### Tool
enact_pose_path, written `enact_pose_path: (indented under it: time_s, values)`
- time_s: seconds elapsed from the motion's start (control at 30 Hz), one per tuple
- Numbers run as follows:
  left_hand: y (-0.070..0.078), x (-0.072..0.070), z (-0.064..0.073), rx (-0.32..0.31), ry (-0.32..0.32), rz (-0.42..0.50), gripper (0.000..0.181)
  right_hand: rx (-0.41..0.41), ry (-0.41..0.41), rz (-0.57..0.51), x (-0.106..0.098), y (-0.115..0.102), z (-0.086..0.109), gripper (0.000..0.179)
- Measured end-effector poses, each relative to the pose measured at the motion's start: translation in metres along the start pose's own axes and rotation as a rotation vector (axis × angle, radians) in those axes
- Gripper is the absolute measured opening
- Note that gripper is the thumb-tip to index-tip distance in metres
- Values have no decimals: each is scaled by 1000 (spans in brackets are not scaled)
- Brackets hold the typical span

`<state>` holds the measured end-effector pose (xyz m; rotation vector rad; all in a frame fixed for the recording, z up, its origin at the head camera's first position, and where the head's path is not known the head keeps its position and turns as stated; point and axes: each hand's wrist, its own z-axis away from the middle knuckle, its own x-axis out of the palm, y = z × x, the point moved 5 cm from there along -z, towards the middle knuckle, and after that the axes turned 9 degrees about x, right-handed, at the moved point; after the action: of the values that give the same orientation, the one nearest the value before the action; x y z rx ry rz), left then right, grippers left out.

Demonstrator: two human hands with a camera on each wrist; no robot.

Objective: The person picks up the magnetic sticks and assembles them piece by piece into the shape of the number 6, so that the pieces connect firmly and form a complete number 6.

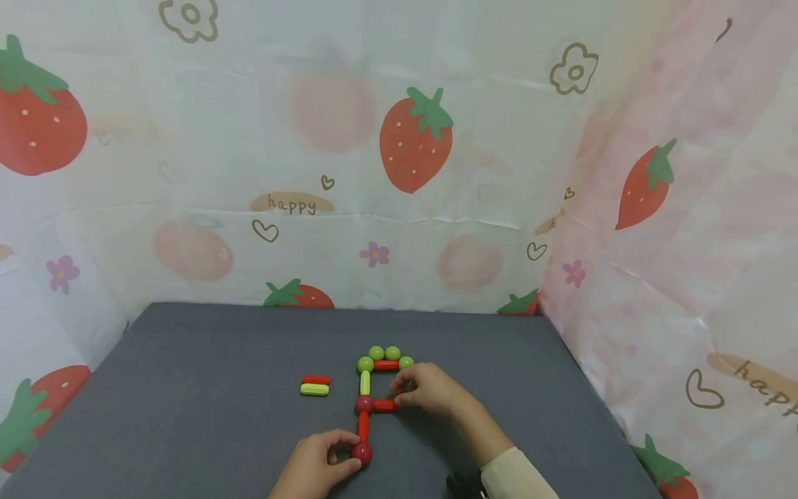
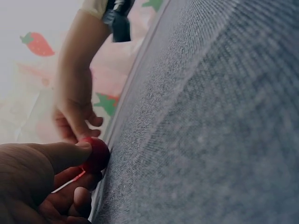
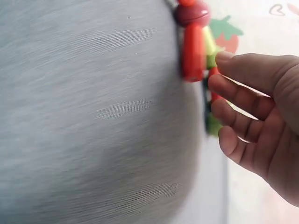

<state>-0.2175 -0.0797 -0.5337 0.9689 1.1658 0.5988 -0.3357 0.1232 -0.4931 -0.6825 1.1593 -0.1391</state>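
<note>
My left hand (image 1: 318, 461) pinches a dark red ball (image 1: 361, 454) between thumb and fingers at the near end of a ball-and-rod figure. From that ball a red rod (image 1: 364, 426) leads to a second dark red ball (image 1: 364, 404). A short red rod (image 1: 384, 405) sticks out rightward from it, and a yellow-green rod (image 1: 365, 382) runs on to the far green balls (image 1: 377, 353). Beside the short rod's free end is my right hand (image 1: 430, 389). In the right wrist view its fingers (image 3: 233, 88) are loosely bent and hold nothing.
Left of the figure, a loose red rod (image 1: 316, 380) and a loose yellow-green rod (image 1: 314, 390) lie side by side on the dark grey tabletop (image 1: 187, 416). A strawberry-print cloth (image 1: 349, 152) hangs behind. A black object (image 1: 464, 485) shows by the right sleeve.
</note>
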Motion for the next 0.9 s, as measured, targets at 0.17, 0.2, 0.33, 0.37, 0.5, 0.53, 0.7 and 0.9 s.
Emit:
enact_pose_path:
  time_s: [0.17, 0.2, 0.33, 0.37, 0.5, 0.53, 0.7, 0.9]
  values:
    - [-1, 0, 2, -1, 7, 6, 35, -34, 17, 44, -16, -24, -9, 22]
    - [-2, 0, 2, 0, 8, 7, 35, -42, 21, 46, -20, -30, -11, 22]
    - [-2, 0, 3, 11, 16, 20, 38, -62, 28, 35, -31, -50, -23, 21]
    - [-1, 1, 3, 16, 18, 22, 38, -66, 31, 35, -33, -55, -27, 19]
    - [-2, 1, 3, 24, 18, 30, 39, -75, 36, 15, -34, -72, -41, 16]
    - [-2, 1, 3, 27, 18, 31, 38, -82, 37, 9, -32, -76, -45, 16]
    - [-3, 2, 3, 43, 19, 30, 38, -127, 27, -31, -18, -93, -63, 17]
    - [-3, 3, 3, 76, 33, 11, 38, -143, -22, -74, 7, -100, -83, 22]
